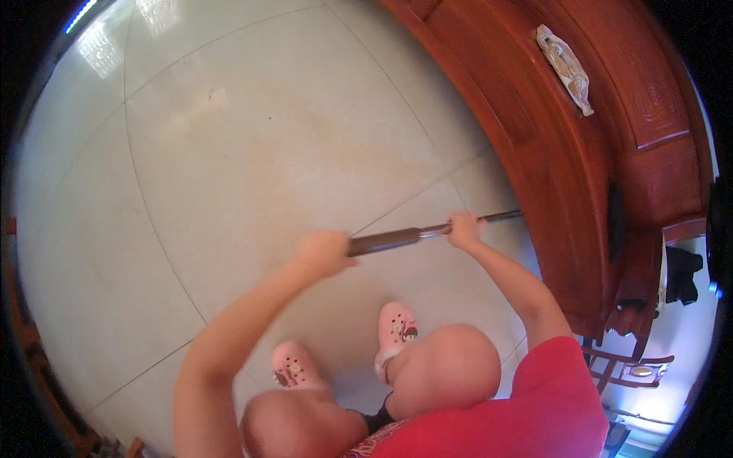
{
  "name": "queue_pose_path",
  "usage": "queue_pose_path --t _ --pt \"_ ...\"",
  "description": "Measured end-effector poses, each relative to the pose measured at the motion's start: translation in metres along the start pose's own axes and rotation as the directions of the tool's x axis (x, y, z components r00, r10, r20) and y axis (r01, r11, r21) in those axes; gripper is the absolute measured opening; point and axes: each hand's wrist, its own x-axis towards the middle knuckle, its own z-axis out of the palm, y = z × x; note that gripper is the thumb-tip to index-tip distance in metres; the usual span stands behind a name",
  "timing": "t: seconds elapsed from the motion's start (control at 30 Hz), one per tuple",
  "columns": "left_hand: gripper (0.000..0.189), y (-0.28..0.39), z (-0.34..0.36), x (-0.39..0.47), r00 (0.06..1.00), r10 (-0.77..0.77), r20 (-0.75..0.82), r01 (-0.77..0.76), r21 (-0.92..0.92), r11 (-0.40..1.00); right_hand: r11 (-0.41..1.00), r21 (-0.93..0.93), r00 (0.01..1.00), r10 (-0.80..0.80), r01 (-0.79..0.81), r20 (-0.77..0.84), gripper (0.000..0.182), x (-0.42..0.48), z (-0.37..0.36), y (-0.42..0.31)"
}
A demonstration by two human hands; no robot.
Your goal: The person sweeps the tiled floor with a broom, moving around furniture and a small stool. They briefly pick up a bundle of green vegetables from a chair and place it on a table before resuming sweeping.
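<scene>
A long, dark pole [385, 241] with a thick grip section and a shiny metal part runs across in front of me, low above the floor. My left hand [326, 252], slightly blurred, is closed around the thick end. Further along the shaft, my right hand [465, 230] grips the thinner part. Beyond that hand the pole reaches the lower edge of a reddish-brown wooden bench [564, 229], where its far end is hidden.
On the bench lies a crumpled, pale plastic packet [566, 70]. Pale floor tiles [229, 172] spread ahead and to the left. My feet, in pink clogs [296, 366], are close below my hands. A wooden chair [627, 366] stands at the right rim.
</scene>
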Motion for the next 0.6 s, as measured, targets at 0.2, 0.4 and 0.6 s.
queue_pose_path --t 0.2,0.4,0.6 --pt "0.038 0.078 0.011 0.099 0.987 0.072 -0.14 -0.103 -0.231 0.967 0.914 -0.142 0.924 0.367 -0.38 -0.112 0.023 0.086 -0.009 0.076" --pt "0.035 0.058 -0.033 0.138 0.979 -0.11 -0.172 0.051 -0.317 0.947 0.978 -0.024 0.974 0.204 -0.207 -0.097 0.021 0.191 -0.054 0.051" --pt "0.036 -0.044 -0.055 0.048 0.934 -0.229 -0.276 0.117 -0.367 0.923 0.921 -0.33 0.978 -0.179 0.206 0.11 0.017 0.201 -0.105 -0.097"
